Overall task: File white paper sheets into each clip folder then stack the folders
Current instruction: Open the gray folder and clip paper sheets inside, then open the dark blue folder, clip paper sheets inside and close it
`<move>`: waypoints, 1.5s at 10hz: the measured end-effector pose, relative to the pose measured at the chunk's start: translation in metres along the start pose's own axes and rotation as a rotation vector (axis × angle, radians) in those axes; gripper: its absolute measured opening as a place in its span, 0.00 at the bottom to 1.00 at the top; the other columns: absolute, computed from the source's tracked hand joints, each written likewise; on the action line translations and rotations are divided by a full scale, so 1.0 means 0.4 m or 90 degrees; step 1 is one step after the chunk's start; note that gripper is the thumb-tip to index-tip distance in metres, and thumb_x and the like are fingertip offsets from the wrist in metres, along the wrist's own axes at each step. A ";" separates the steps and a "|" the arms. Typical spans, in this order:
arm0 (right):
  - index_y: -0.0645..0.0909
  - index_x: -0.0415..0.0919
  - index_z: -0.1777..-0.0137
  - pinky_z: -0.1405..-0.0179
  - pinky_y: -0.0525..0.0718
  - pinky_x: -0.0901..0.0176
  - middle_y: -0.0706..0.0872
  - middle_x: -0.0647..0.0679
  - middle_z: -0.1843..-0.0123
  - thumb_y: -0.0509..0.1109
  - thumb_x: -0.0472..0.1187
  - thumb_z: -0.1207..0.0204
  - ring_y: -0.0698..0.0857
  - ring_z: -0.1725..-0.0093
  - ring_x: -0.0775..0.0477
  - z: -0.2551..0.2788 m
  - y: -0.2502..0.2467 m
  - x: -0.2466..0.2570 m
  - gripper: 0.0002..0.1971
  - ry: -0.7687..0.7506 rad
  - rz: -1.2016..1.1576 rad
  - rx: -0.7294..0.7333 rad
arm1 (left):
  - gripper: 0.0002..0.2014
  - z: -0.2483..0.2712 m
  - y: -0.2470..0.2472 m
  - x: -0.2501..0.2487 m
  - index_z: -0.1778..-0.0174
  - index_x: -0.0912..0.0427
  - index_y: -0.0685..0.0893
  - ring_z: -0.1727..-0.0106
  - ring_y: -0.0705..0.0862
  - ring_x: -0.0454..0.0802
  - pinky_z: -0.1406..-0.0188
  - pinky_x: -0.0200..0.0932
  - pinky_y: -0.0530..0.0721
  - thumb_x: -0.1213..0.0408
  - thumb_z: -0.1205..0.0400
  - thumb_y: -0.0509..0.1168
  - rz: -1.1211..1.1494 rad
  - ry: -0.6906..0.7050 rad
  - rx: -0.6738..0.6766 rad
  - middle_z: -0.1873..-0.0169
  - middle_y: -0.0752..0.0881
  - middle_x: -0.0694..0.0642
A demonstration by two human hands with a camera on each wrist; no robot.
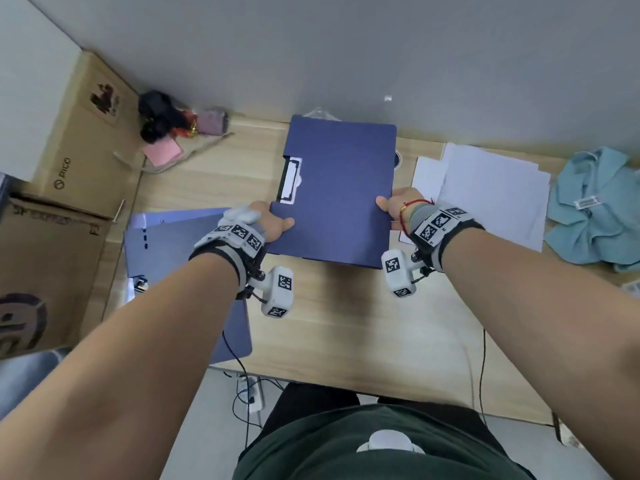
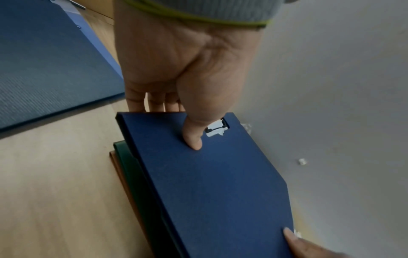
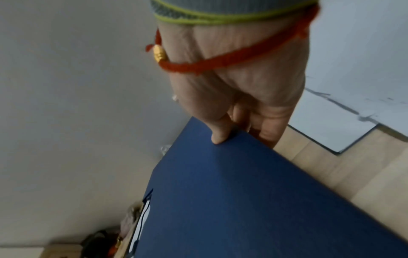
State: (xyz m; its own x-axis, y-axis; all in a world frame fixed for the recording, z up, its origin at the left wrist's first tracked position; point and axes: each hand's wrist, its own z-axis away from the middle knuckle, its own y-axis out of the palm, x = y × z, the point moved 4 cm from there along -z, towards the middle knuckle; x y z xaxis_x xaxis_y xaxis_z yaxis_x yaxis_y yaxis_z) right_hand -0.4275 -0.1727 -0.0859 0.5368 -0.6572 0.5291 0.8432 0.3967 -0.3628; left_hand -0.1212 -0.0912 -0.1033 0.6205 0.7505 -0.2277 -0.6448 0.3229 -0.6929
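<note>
A closed dark blue clip folder (image 1: pixel 337 192) (image 2: pixel 209 183) (image 3: pixel 253 200) is held over the wooden desk by both hands. My left hand (image 1: pixel 273 221) (image 2: pixel 187 87) grips its left edge, thumb on the cover and fingers beneath. My right hand (image 1: pixel 398 206) (image 3: pixel 238 104) grips the right edge the same way. White paper shows at the clip cut-out (image 1: pixel 291 181) (image 2: pixel 215 130). Under it, the left wrist view shows a green folder (image 2: pixel 132 174) on an orange-brown one (image 2: pixel 115 164). An open blue folder (image 1: pixel 194 271) (image 2: pixel 44 61) lies at the left. Loose white sheets (image 1: pixel 495 188) (image 3: pixel 353 87) lie at the right.
Cardboard boxes (image 1: pixel 69 168) stand along the desk's left side. Dark clutter and a pink notepad (image 1: pixel 162 152) sit at the back left. A light blue garment (image 1: pixel 599 209) lies at the far right. A grey wall (image 1: pixel 346 57) closes the back. Cables hang below the desk's near edge.
</note>
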 end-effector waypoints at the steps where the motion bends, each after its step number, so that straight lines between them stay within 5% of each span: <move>1: 0.83 0.38 0.39 0.38 0.84 0.43 0.88 0.41 0.44 0.72 0.44 0.29 0.86 0.44 0.35 -0.015 0.031 0.020 0.19 -0.003 0.073 -0.026 | 0.40 0.057 -0.027 -0.038 0.39 0.51 0.80 0.51 0.87 0.61 0.45 0.53 0.84 0.27 0.40 0.66 -0.061 0.000 0.008 0.47 0.89 0.53; 2: 0.76 0.38 0.28 0.38 0.81 0.53 0.83 0.42 0.34 0.71 0.41 0.24 0.83 0.38 0.39 -0.010 0.051 0.041 0.24 -0.010 0.139 -0.029 | 0.27 0.087 -0.049 -0.082 0.30 0.55 0.74 0.51 0.83 0.59 0.54 0.48 0.79 0.45 0.22 0.69 -0.108 0.010 -0.014 0.40 0.85 0.54; 3: 0.66 0.44 0.18 0.24 0.72 0.48 0.74 0.43 0.22 0.71 0.46 0.24 0.74 0.24 0.39 -0.016 0.070 0.057 0.34 -0.019 0.211 -0.032 | 0.33 0.067 -0.028 -0.103 0.22 0.52 0.68 0.41 0.83 0.59 0.48 0.49 0.82 0.58 0.22 0.72 -0.073 0.044 -0.005 0.33 0.80 0.54; 4: 0.58 0.49 0.16 0.26 0.73 0.49 0.67 0.39 0.22 0.67 0.49 0.21 0.68 0.22 0.36 -0.021 0.086 0.063 0.35 -0.018 0.392 -0.035 | 0.35 0.046 -0.007 -0.109 0.21 0.52 0.66 0.40 0.83 0.59 0.46 0.49 0.82 0.69 0.24 0.70 -0.082 0.064 -0.023 0.35 0.81 0.57; 5: 0.50 0.51 0.14 0.30 0.73 0.48 0.61 0.38 0.23 0.63 0.48 0.23 0.64 0.22 0.36 -0.016 0.107 0.058 0.39 -0.004 0.485 -0.020 | 0.30 0.035 0.011 -0.105 0.25 0.55 0.68 0.51 0.80 0.57 0.53 0.48 0.79 0.72 0.24 0.67 -0.083 0.076 -0.057 0.41 0.83 0.61; 7: 0.44 0.45 0.14 0.29 0.67 0.49 0.70 0.39 0.28 0.57 0.46 0.18 0.62 0.25 0.34 -0.023 0.098 0.068 0.36 -0.029 0.605 -0.003 | 0.30 0.023 -0.009 -0.110 0.26 0.52 0.66 0.57 0.78 0.55 0.59 0.46 0.73 0.70 0.23 0.68 -0.087 0.062 -0.024 0.43 0.84 0.61; 8: 0.47 0.49 0.14 0.30 0.72 0.46 0.67 0.38 0.25 0.61 0.52 0.19 0.63 0.23 0.35 -0.018 0.083 0.077 0.38 -0.008 0.577 0.004 | 0.32 0.037 -0.012 -0.108 0.23 0.50 0.65 0.56 0.81 0.56 0.60 0.45 0.74 0.71 0.21 0.67 -0.107 0.049 -0.025 0.43 0.85 0.60; 9: 0.59 0.49 0.16 0.29 0.73 0.49 0.60 0.41 0.21 0.69 0.51 0.24 0.69 0.25 0.35 0.017 0.076 0.105 0.37 -0.015 0.441 -0.040 | 0.35 0.068 -0.037 -0.092 0.18 0.52 0.63 0.38 0.82 0.59 0.53 0.44 0.72 0.65 0.20 0.70 -0.088 0.043 -0.016 0.31 0.78 0.59; 10: 0.73 0.46 0.25 0.35 0.76 0.57 0.66 0.43 0.24 0.72 0.45 0.27 0.76 0.31 0.38 0.058 0.110 0.163 0.29 -0.113 0.291 -0.094 | 0.37 0.098 -0.091 -0.039 0.20 0.54 0.64 0.32 0.78 0.61 0.44 0.49 0.74 0.55 0.23 0.73 -0.051 -0.012 -0.085 0.26 0.72 0.60; 11: 0.82 0.47 0.39 0.41 0.84 0.56 0.85 0.45 0.40 0.72 0.43 0.27 0.86 0.44 0.42 0.135 0.238 0.221 0.16 -0.171 0.220 0.029 | 0.36 0.101 -0.135 0.079 0.22 0.57 0.66 0.35 0.80 0.65 0.41 0.55 0.77 0.52 0.24 0.73 -0.019 -0.109 -0.107 0.28 0.72 0.64; 12: 0.84 0.47 0.54 0.45 0.89 0.47 0.89 0.43 0.54 0.71 0.40 0.26 0.89 0.55 0.44 0.195 0.401 0.222 0.03 -0.159 0.194 0.174 | 0.36 0.120 -0.173 0.215 0.21 0.58 0.66 0.34 0.78 0.67 0.35 0.60 0.78 0.52 0.23 0.72 -0.035 -0.193 -0.112 0.27 0.70 0.64; 15: 0.73 0.51 0.64 0.37 0.84 0.39 0.81 0.41 0.50 0.72 0.44 0.24 0.84 0.48 0.40 0.264 0.713 0.034 0.11 -0.052 0.304 0.344 | 0.31 0.197 -0.137 0.580 0.26 0.58 0.70 0.32 0.79 0.60 0.30 0.55 0.77 0.49 0.22 0.68 -0.080 -0.306 -0.082 0.32 0.78 0.60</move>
State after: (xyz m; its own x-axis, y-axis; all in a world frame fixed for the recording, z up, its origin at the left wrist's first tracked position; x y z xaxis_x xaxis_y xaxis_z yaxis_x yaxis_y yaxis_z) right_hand -0.1767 -0.0010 -0.1011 0.8328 -0.2908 0.4710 0.4007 0.9038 -0.1505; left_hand 0.0229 0.1107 -0.0640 0.3941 0.9009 0.1819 -0.4994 0.3761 -0.7805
